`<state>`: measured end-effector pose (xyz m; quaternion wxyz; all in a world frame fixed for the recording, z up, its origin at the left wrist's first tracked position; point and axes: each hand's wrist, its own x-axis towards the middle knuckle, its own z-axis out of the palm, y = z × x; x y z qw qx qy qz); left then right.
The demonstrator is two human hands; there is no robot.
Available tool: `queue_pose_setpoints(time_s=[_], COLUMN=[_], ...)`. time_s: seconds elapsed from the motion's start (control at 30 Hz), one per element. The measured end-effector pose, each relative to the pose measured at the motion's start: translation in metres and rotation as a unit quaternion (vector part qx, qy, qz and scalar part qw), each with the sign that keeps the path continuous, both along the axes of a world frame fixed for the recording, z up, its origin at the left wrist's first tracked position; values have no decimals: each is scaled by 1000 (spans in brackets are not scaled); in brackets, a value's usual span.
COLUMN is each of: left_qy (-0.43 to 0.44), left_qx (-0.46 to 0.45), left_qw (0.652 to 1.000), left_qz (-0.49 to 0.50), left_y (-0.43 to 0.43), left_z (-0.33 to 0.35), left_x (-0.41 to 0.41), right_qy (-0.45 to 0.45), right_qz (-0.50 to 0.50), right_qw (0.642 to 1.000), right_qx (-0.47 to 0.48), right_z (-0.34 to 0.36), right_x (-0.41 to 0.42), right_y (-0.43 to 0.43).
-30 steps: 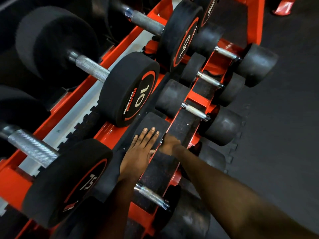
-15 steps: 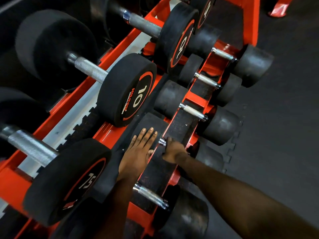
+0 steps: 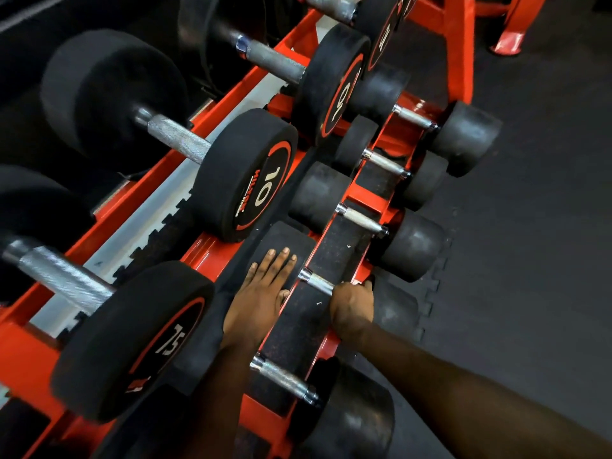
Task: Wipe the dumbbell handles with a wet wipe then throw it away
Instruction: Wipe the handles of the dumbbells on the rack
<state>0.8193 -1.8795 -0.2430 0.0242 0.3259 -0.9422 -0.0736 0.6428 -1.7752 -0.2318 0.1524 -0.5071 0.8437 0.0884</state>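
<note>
Two hands are at the lower shelf of the red rack [image 3: 460, 44]. The left hand [image 3: 261, 293] lies flat, fingers straight, on the black head [image 3: 284, 236] of a small dumbbell. The right hand [image 3: 352, 304] is curled round the right end of that dumbbell's steel handle [image 3: 316, 281]; whether a wipe sits under its fingers cannot be told. Similar small dumbbells lie close on either side. The bigger dumbbells marked 10 [image 3: 245, 175] and 75 [image 3: 132, 339] crowd in from the upper shelf on the left.
</note>
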Motion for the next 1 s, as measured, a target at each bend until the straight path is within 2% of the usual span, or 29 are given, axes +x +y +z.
queue_pose_setpoints(time_s=[0.17, 0.3, 0.43, 0.53, 0.67, 0.83, 1.0], left_qy=[34, 125, 130, 79, 28, -70, -103], left_qx=[9, -23, 0, 22, -11, -81, -87], left_qw=[999, 991, 991, 996, 998, 994, 991], left_qz=[14, 28, -14, -43, -49, -14, 7], left_y=[10, 10, -15, -28, -56, -87, -79], left_z=[8, 27, 45, 40, 29, 6, 2], left_x=[-1, -31, -86, -125, -165, -175, -185], right_qy=[-87, -172, -220, -253, -267, -387, -393], right_qz=[-41, -130, -170, -190, -194, -165, -156], right_qw=[994, 970, 937, 910, 896, 839, 839], right_qx=[-41, -112, -211, -268, -297, -346, -342], right_z=[15, 39, 70, 79, 57, 22, 5], right_x=[-19, -40, -69, -96, -137, -181, -209], right_y=[24, 22, 14, 20, 5, -37, -59])
